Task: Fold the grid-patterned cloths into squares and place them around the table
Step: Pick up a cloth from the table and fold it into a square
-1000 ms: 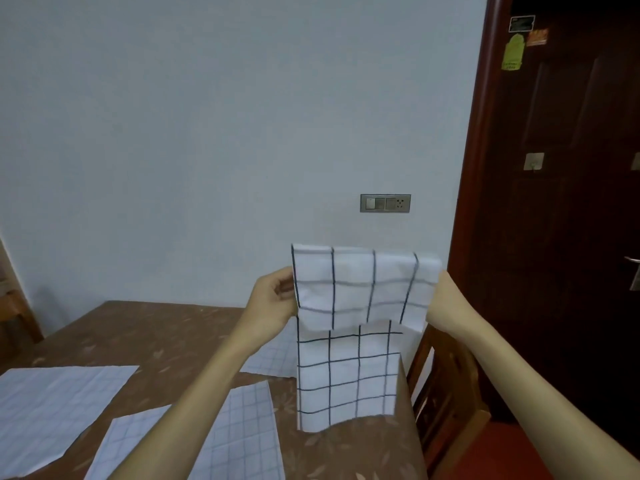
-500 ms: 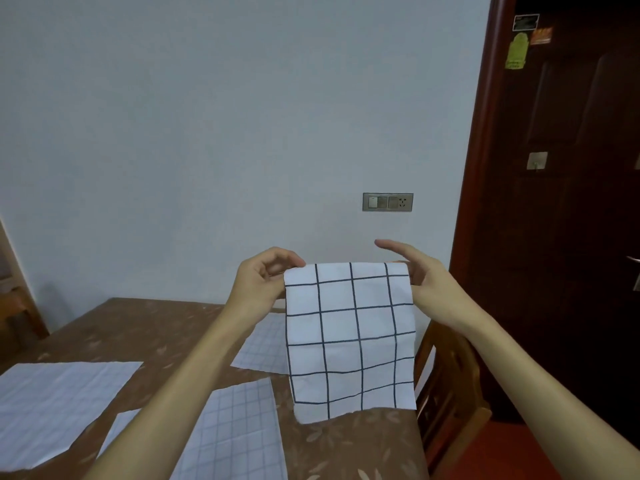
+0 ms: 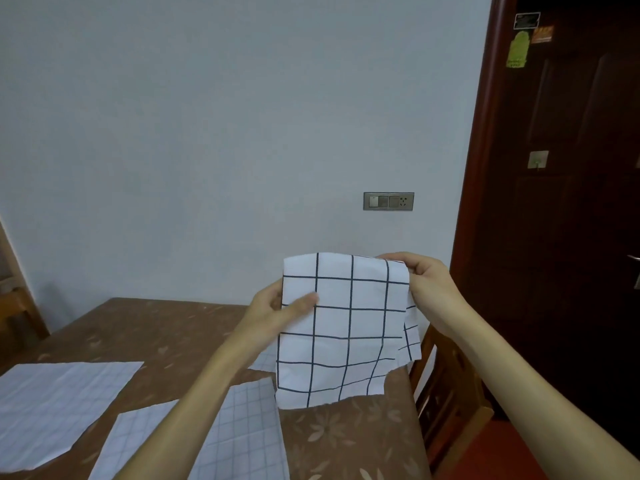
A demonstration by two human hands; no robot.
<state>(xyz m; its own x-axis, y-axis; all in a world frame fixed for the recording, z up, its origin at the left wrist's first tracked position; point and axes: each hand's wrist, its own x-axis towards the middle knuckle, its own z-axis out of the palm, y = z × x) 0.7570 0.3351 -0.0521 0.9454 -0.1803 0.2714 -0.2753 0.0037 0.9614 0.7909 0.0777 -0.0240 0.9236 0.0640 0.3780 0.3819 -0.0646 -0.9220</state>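
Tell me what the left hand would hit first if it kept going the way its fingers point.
The left hand points rightward across the held grid cloth, which it already pinches. Beyond that lies the right hand at the cloth's far edge, though depth is unclear.

The held cloth (image 3: 346, 327) covers the left hand's (image 3: 273, 313) fingers behind it, only the thumb showing in front, and hides the surface's (image 3: 180, 327) far right corner; a third flat cloth (image 3: 265, 362) shows only as a sliver between forearm and held cloth. The picture's edge cuts the near cloth (image 3: 242, 438) below and the left cloth (image 3: 59, 403) at the left; the door stickers' (image 3: 518, 50) print is too small to read.
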